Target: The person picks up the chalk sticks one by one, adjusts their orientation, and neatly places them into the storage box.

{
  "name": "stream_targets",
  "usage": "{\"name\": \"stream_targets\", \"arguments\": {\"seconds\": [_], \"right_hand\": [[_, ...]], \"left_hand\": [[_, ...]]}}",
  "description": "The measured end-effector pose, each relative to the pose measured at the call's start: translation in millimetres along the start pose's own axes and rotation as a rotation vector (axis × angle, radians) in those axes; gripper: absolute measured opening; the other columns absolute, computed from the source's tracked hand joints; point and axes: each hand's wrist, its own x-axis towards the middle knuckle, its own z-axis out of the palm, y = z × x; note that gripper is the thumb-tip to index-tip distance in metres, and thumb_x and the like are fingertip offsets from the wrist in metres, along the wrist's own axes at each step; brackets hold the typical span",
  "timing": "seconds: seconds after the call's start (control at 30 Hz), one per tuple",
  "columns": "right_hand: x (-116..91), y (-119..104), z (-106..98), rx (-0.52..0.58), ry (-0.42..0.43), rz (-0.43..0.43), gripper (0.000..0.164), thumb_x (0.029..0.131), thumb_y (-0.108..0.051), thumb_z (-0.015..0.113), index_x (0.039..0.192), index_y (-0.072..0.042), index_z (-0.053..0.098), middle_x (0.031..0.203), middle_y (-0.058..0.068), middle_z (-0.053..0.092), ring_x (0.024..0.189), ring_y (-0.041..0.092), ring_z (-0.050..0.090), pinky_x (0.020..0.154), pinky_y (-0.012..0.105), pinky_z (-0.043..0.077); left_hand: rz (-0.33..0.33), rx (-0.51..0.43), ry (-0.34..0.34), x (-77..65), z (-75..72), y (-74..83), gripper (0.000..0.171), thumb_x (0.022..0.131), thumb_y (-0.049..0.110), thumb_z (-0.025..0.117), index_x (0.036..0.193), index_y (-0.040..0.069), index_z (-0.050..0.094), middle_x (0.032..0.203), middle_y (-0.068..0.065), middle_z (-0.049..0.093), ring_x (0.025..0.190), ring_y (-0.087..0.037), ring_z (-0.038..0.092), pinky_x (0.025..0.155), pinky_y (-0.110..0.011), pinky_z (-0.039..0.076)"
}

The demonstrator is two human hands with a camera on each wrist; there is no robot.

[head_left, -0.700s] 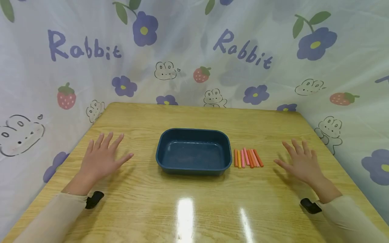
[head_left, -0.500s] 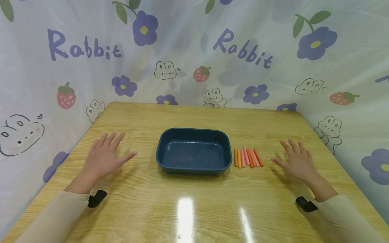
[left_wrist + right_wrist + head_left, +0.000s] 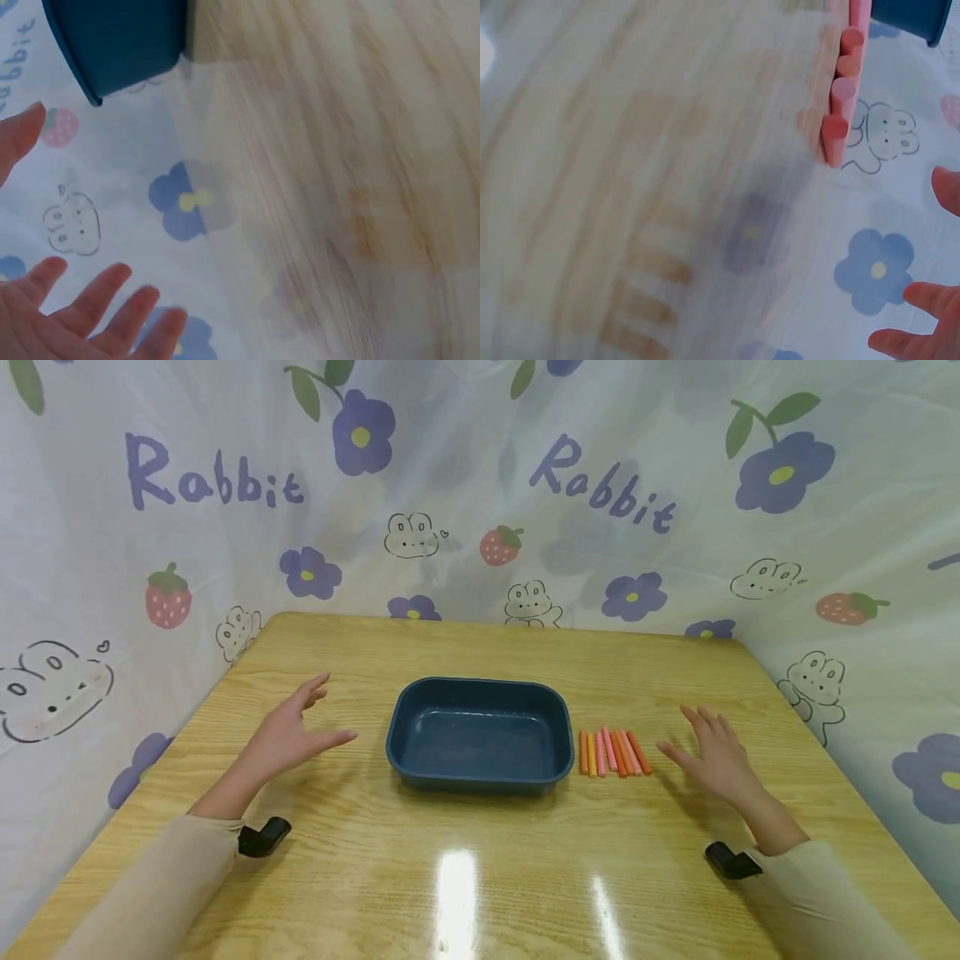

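Observation:
A dark blue rectangular bin [image 3: 480,783] with rounded corners stands in the middle of the table, nothing inside it. Right beside it lies a row of several chalk sticks [image 3: 615,752] in orange, pink and yellow. My left hand [image 3: 282,737] hovers left of the bin, thumb spread from the fingers, holding nothing. To the right of the chalk, my right hand [image 3: 722,767] is also raised with its fingers spread and nothing in it. The right wrist view shows the round ends of the chalk [image 3: 844,91]; the left wrist view catches a corner of the bin [image 3: 124,45].
The wooden table [image 3: 360,877] has a glossy top with bright reflections near its front. A white curtain [image 3: 465,460] printed with rabbits, flowers and strawberries hangs behind it and along both sides. A black wrist mount [image 3: 264,837] sits at the left cuff.
Both hands have moved inward, the left hand toward the bin and the right hand toward the chalk. The left hand has turned more onto its side. Bin and chalk have stayed put.

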Motion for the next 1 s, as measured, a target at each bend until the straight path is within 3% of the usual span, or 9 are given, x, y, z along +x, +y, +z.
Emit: {"name": "stream_targets", "arguments": {"seconds": [0.27,0.6,0.87,1.0], "right_hand": [[7,-7,2,0.149,-0.024,0.038,0.078,0.094,-0.040,0.052,0.143,0.010,0.018,0.141,0.039,0.014,0.127,0.057,0.013,0.094,0.071,0.015],[14,-13,7,0.401,-0.121,0.167,0.075,0.097,-0.042,0.045,0.146,0.005,0.013,0.142,0.037,0.016,0.125,0.055,0.021,0.094,0.066,0.028],[19,-17,11,0.729,-0.185,0.248,0.074,0.098,-0.043,0.041,0.147,0.004,0.012,0.142,0.032,0.020,0.124,0.046,0.030,0.095,0.047,0.040],[23,-11,17,0.852,-0.217,0.278,0.079,0.096,-0.048,0.043,0.146,0.005,0.013,0.142,0.029,0.023,0.119,0.035,0.039,0.091,0.034,0.045]], "left_hand": [[-0.001,-0.268,-0.096,12.6,9.3,8.1,0.098,0.078,0.038,0.074,0.151,0.018,0.012,0.146,-0.023,0.024,0.129,-0.043,0.028,0.096,-0.054,0.036],[-0.017,-0.382,-0.181,24.7,26.3,14.5,0.090,0.080,0.035,0.073,0.150,0.019,0.018,0.147,-0.018,0.025,0.130,-0.041,0.030,0.095,-0.055,0.037],[-0.055,-0.623,-0.281,32.2,34.7,20.1,0.086,0.084,0.018,0.071,0.150,0.011,0.016,0.149,-0.023,0.016,0.131,-0.044,0.025,0.088,-0.046,0.046],[-0.088,-0.683,-0.307,35.0,37.0,19.6,0.083,0.085,0.015,0.069,0.150,0.011,0.016,0.149,-0.021,0.015,0.129,-0.043,0.030,0.084,-0.045,0.048]]}}
